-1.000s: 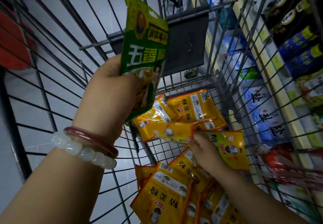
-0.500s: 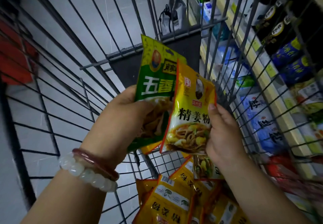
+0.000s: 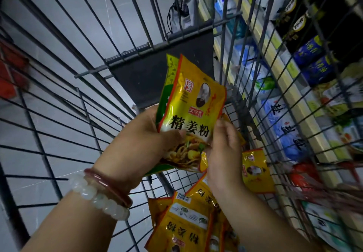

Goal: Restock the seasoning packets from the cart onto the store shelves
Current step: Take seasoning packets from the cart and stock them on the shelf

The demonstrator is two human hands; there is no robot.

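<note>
My left hand (image 3: 141,143) grips two seasoning packets stacked upright over the cart: a yellow ginger-powder packet (image 3: 193,104) in front and a green packet (image 3: 170,86) mostly hidden behind it. The thumb presses on the yellow packet's face. My right hand (image 3: 224,149) is at the yellow packet's right edge, fingers curled against it. Several more yellow packets (image 3: 186,220) lie face down in the wire cart (image 3: 64,98) below, and one (image 3: 255,171) lies further right.
Store shelves (image 3: 290,86) run along the right behind the cart's wire side, holding blue-and-white bags (image 3: 282,128), dark bottles (image 3: 298,23) and red packets (image 3: 306,177). A dark flap (image 3: 141,78) hangs at the cart's far end. Grey tiled floor lies to the left.
My right hand lifted a yellow packet from the cart and laid it over the green packet in my left hand, whose thumb now presses on it. Both hands sank lower.
</note>
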